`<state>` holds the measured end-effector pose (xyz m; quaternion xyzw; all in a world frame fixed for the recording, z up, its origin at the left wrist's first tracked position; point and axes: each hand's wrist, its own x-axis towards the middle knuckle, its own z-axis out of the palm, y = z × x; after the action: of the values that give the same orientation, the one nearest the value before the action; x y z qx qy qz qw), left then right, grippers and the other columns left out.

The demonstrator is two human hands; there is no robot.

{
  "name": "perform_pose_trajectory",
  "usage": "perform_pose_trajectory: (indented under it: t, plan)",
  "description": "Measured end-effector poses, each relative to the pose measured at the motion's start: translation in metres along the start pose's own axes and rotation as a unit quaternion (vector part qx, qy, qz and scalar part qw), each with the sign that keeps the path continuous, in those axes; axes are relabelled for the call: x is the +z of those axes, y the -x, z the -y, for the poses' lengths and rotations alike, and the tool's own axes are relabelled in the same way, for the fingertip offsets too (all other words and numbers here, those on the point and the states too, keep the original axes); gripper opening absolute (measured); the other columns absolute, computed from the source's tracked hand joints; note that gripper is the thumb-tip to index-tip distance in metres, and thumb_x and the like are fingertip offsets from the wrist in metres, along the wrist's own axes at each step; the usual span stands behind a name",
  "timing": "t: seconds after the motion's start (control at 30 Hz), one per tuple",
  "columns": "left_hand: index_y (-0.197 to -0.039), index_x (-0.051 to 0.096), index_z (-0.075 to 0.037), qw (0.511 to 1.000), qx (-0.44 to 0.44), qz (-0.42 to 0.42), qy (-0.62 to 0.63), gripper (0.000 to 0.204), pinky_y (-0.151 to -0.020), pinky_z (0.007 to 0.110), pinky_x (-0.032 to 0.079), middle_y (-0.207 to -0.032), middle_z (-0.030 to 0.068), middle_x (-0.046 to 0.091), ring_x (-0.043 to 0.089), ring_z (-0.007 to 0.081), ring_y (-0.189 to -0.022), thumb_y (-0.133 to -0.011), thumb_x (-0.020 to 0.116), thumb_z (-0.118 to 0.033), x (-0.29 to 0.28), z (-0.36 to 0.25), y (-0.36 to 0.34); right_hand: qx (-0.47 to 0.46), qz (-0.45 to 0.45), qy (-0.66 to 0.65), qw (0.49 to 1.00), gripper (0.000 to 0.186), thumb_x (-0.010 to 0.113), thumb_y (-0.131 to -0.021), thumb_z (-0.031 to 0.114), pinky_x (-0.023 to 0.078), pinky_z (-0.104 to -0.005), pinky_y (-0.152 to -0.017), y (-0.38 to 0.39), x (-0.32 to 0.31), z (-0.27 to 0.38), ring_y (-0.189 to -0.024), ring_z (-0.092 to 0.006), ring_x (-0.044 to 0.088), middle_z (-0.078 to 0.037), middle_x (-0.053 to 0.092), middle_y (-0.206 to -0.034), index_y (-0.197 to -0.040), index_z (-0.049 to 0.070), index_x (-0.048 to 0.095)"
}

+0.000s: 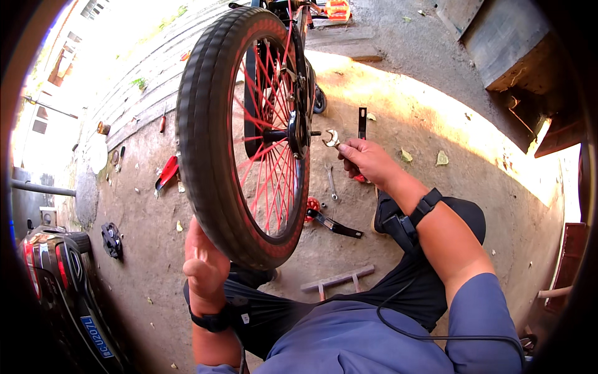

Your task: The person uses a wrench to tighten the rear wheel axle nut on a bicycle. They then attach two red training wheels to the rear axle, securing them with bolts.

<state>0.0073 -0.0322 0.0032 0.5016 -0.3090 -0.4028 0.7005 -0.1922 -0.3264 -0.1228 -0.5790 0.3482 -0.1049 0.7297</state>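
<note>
Plainly, an upright bicycle wheel with a black rubber tyre and red spokes (210, 124) fronts the person. Just right of the wheel, the right hand (369, 161) pinches a silver metal open-ended wrench (332, 138), its mouth near the wheel's dark protruding axle end (316, 133). At the wheel's lower left, the left hand (207, 262) meets the tyre, fingers hidden, so whether it grips cannot be told. Right of the wheel, a slim silver metal spanner (331, 179) lies grounded.

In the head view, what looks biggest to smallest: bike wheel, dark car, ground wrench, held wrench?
Bike wheel
Dark car
Ground wrench and held wrench: both smallest, but the right hand hides part of the held wrench, so I can't rank those two.
</note>
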Motion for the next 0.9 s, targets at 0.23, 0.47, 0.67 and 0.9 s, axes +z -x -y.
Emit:
perform_pose_trajectory:
  t: [0.23,0.47,0.67,0.9]
  plan:
    - [-0.154,0.027,0.005,0.989,0.017,-0.036,-0.141,0.132,-0.115,0.048,0.040,-0.150,0.0259,0.043,0.047,0.0357,-0.138,-0.067,0.066,-0.086,0.024,-0.009,0.001,0.001,0.017,0.011,1.000,0.037,0.058,-0.104,0.043,0.040,-0.0269,-0.055,-0.012,0.007,-0.013,-0.059,-0.0086,0.045,0.002,0.051,-0.069,-0.098,0.006,0.063]
    - [-0.151,0.032,0.006,0.987,0.026,-0.052,-0.148,0.123,-0.111,0.046,0.043,-0.139,0.0226,0.055,0.055,0.0327,-0.130,-0.071,0.074,-0.078,0.035,-0.009,-0.003,0.035,0.027,-0.142,0.989,0.037,0.055,-0.105,0.042,0.039,-0.0247,-0.052,-0.010,0.038,-0.017,-0.057,-0.0085,0.045,0.002,0.049,-0.067,-0.100,0.006,0.062]
    - [-0.143,0.042,0.007,0.991,-0.033,-0.039,-0.127,0.105,-0.104,0.042,0.048,-0.127,0.0183,0.064,0.062,0.0283,-0.119,-0.074,0.084,-0.060,0.032,-0.002,0.009,-0.035,0.017,-0.150,0.988,0.035,0.055,-0.105,0.041,0.042,-0.0243,-0.056,-0.020,0.046,-0.027,-0.061,-0.0082,0.049,0.002,0.052,-0.071,-0.102,0.007,0.064]
    - [-0.139,0.046,0.007,0.971,-0.013,-0.054,-0.233,0.101,-0.093,0.041,0.055,-0.114,0.0175,0.068,0.068,0.0262,-0.104,-0.080,0.074,-0.068,0.033,0.003,0.010,-0.083,0.023,-0.079,0.993,0.034,0.056,-0.105,0.040,0.045,-0.0271,-0.070,-0.041,0.031,-0.036,-0.073,-0.0096,0.052,0.003,0.055,-0.080,-0.111,0.008,0.065]
